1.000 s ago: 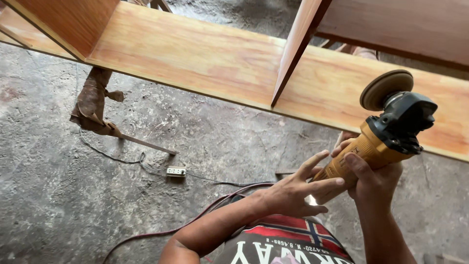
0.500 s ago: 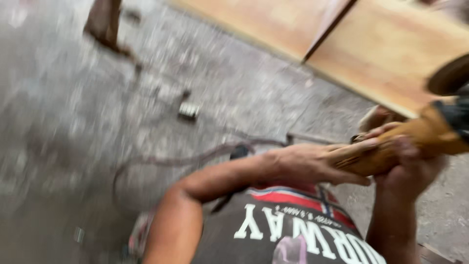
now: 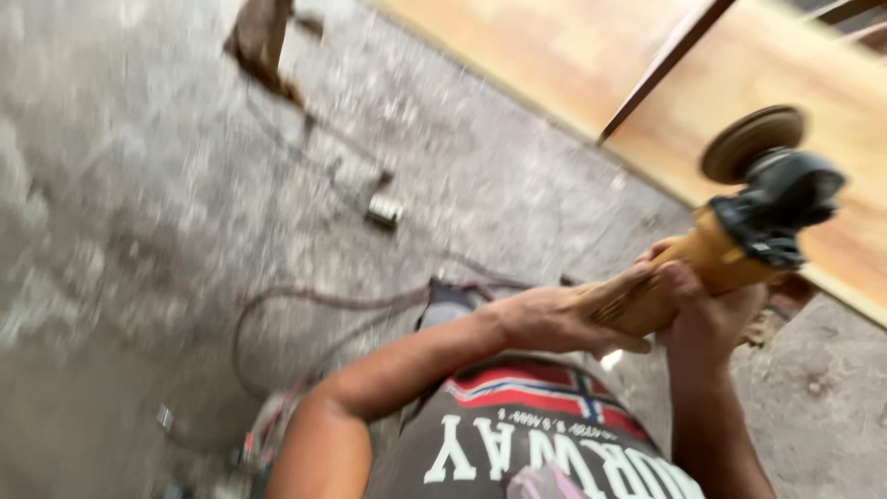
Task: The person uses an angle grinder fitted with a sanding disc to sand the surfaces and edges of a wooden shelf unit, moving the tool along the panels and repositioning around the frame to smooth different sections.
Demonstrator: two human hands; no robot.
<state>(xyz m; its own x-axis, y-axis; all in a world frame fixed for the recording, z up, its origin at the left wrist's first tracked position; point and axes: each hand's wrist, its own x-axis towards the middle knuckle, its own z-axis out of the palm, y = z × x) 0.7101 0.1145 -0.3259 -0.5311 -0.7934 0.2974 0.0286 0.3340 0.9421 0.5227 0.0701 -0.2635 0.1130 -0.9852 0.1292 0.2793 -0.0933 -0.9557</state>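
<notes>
While the head camera looks down over the person's chest, both bare hands wrap around a yellow-bodied angle grinder (image 3: 739, 236) at about three o'clock in the view. The left hand (image 3: 564, 319) is closed on the rear of the yellow handle, its fingers stretched along it. The right hand (image 3: 707, 310) is clamped around the handle just ahead, touching the left. The grinder's black head and its round brown sanding disc (image 3: 750, 140) point up toward one o'clock, in front of a long wooden panel (image 3: 554, 55) with an upright divider (image 3: 665, 65). At eleven o'clock a dark wooden leg (image 3: 263, 37) stands on the grey concrete floor (image 3: 120, 203). A cable (image 3: 305, 305) loops across the floor toward eight o'clock, near a small metal block (image 3: 383, 212). Compared with half a second ago, the grinder's head and disc, then cut off by the right edge, now show fully, and the blur is less.
</notes>
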